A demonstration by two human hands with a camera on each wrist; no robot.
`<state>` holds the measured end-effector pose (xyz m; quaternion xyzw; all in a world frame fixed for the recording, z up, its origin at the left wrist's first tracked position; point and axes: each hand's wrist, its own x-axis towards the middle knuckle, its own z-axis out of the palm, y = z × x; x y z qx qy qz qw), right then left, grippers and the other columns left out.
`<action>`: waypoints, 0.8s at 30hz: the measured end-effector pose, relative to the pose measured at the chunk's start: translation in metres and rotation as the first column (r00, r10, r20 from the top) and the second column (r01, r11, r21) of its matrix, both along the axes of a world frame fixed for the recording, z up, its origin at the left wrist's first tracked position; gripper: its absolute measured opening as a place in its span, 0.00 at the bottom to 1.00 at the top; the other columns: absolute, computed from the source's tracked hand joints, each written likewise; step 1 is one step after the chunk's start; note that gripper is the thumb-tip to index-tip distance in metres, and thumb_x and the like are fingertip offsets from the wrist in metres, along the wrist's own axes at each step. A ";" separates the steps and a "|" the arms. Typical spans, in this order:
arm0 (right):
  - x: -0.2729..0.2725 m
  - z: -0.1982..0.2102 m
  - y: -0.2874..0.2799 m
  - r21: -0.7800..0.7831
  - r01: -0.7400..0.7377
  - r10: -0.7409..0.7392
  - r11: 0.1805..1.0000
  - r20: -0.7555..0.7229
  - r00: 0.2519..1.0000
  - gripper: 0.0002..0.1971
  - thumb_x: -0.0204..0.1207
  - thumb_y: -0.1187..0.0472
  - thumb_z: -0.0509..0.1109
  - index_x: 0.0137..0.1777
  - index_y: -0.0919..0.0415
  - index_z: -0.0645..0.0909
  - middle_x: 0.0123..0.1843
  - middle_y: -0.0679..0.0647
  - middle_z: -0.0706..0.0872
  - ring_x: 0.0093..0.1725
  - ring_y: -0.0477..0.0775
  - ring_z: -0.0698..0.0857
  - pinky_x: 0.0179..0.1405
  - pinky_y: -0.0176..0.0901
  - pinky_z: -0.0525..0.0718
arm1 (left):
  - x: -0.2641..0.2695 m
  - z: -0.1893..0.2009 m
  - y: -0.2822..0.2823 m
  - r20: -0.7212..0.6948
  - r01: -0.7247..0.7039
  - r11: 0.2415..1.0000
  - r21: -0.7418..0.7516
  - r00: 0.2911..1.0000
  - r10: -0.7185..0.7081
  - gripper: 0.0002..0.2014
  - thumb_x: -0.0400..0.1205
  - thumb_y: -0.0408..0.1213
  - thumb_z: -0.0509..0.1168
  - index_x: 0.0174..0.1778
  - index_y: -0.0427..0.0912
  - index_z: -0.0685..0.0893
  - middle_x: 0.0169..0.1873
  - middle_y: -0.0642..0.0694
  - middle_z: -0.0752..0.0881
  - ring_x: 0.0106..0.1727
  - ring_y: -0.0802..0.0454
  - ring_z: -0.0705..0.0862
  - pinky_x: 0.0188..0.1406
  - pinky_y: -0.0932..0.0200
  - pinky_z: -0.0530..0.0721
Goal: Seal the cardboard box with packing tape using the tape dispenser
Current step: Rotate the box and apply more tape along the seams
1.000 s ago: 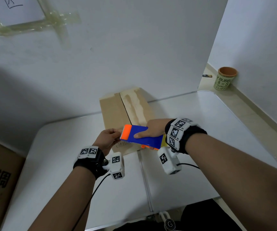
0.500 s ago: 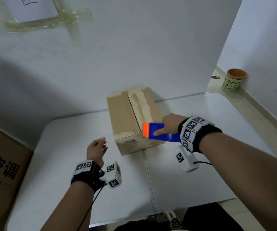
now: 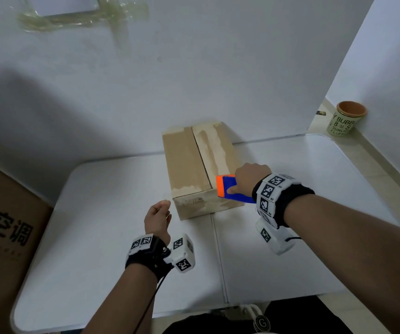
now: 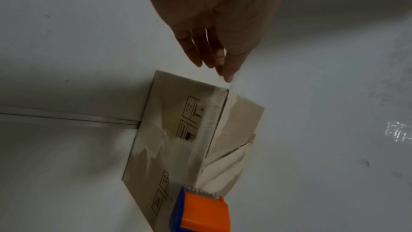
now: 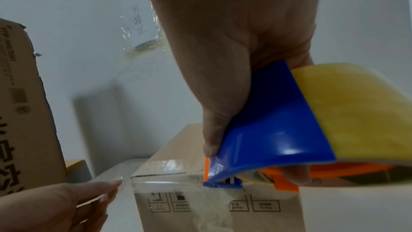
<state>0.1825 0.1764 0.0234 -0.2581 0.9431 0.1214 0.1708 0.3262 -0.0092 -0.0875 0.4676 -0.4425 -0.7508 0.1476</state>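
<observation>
The right hand (image 3: 250,177), at centre right of the head view, grips the blue-and-orange dispenser (image 3: 229,189) with fingers curled round it, its orange edge at the near right corner of the box (image 3: 194,169). A second ago it sat at the middle of the near edge with the left hand (image 3: 158,219) beside it — now clear tape (image 4: 211,121) runs along that edge, so this strip looks nearly laid. The left hand has dropped away, lower centre, fingers loose, holding nothing.

Big carton (image 3: 4,227) cut off at left edge; cup (image 3: 346,119) lettering partly unreadable.
</observation>
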 end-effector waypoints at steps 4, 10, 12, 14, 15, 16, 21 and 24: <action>-0.002 -0.002 -0.006 0.005 0.020 -0.020 1.000 0.010 1.000 0.25 0.75 0.37 0.66 0.30 0.57 0.69 0.29 0.50 0.74 0.26 0.48 0.73 0.37 0.42 0.75 | 0.000 -0.004 0.000 0.002 0.001 1.000 0.000 1.000 -0.001 0.06 0.79 0.31 0.70 0.40 0.46 0.82 0.40 0.50 0.83 0.40 0.55 0.78 0.59 0.59 0.79; -0.002 -0.002 -0.018 0.048 -0.006 0.005 0.999 0.026 1.000 0.16 0.77 0.43 0.66 0.39 0.57 0.76 0.29 0.49 0.73 0.25 0.48 0.71 0.24 0.39 0.67 | -0.002 -0.010 -0.007 0.015 0.028 0.999 -0.016 1.000 -0.027 0.04 0.78 0.32 0.70 0.41 0.46 0.84 0.42 0.51 0.84 0.44 0.54 0.79 0.58 0.60 0.79; -0.001 -0.007 -0.021 0.049 -0.046 0.047 0.998 -0.004 0.999 0.13 0.79 0.48 0.65 0.41 0.56 0.81 0.27 0.49 0.72 0.24 0.48 0.72 0.22 0.36 0.65 | -0.002 -0.013 -0.011 0.027 0.044 0.998 -0.034 0.999 -0.043 0.03 0.78 0.33 0.70 0.43 0.45 0.85 0.44 0.50 0.85 0.46 0.54 0.80 0.59 0.60 0.79; -0.002 -0.010 -0.023 0.031 -0.042 0.043 0.999 -0.034 0.999 0.14 0.78 0.50 0.64 0.33 0.55 0.77 0.25 0.49 0.71 0.24 0.49 0.73 0.23 0.35 0.67 | -0.002 -0.015 -0.014 0.052 0.071 0.996 -0.058 0.996 -0.068 0.02 0.79 0.34 0.70 0.45 0.45 0.85 0.46 0.50 0.85 0.48 0.53 0.80 0.59 0.60 0.78; -0.002 -0.011 -0.024 0.006 -0.010 0.010 1.000 -0.033 0.999 0.17 0.77 0.50 0.65 0.28 0.55 0.72 0.25 0.49 0.71 0.23 0.49 0.72 0.23 0.34 0.67 | -0.002 -0.016 -0.016 0.066 0.090 0.993 -0.071 0.994 -0.085 0.02 0.79 0.35 0.70 0.45 0.45 0.86 0.47 0.49 0.85 0.49 0.53 0.80 0.58 0.60 0.78; -0.002 -0.014 -0.026 -0.014 0.007 -0.007 1.000 -0.032 0.999 0.20 0.76 0.51 0.66 0.25 0.55 0.68 0.24 0.49 0.71 0.22 0.49 0.72 0.23 0.34 0.67 | -0.002 -0.015 -0.017 0.076 0.104 0.991 -0.083 0.992 -0.097 0.01 0.79 0.36 0.70 0.45 0.45 0.86 0.48 0.49 0.86 0.49 0.52 0.80 0.57 0.60 0.78; -0.004 -0.021 -0.034 0.049 0.131 -0.132 0.990 0.009 0.991 0.16 0.79 0.48 0.64 0.47 0.63 0.81 0.43 0.56 0.84 0.51 0.63 0.87 0.52 0.51 0.84 | 0.002 -0.010 -0.033 0.140 0.217 0.969 -0.117 0.970 -0.200 0.10 0.81 0.39 0.67 0.56 0.44 0.88 0.51 0.50 0.89 0.53 0.50 0.83 0.58 0.58 0.81; -0.006 -0.023 -0.036 0.012 0.147 -0.148 0.989 0.047 0.988 0.19 0.78 0.47 0.65 0.58 0.63 0.82 0.52 0.56 0.84 0.59 0.64 0.85 0.51 0.48 0.81 | 0.000 -0.004 -0.044 0.180 0.270 0.958 -0.092 0.951 -0.250 0.10 0.82 0.40 0.65 0.54 0.43 0.88 0.51 0.49 0.90 0.52 0.50 0.84 0.51 0.60 0.81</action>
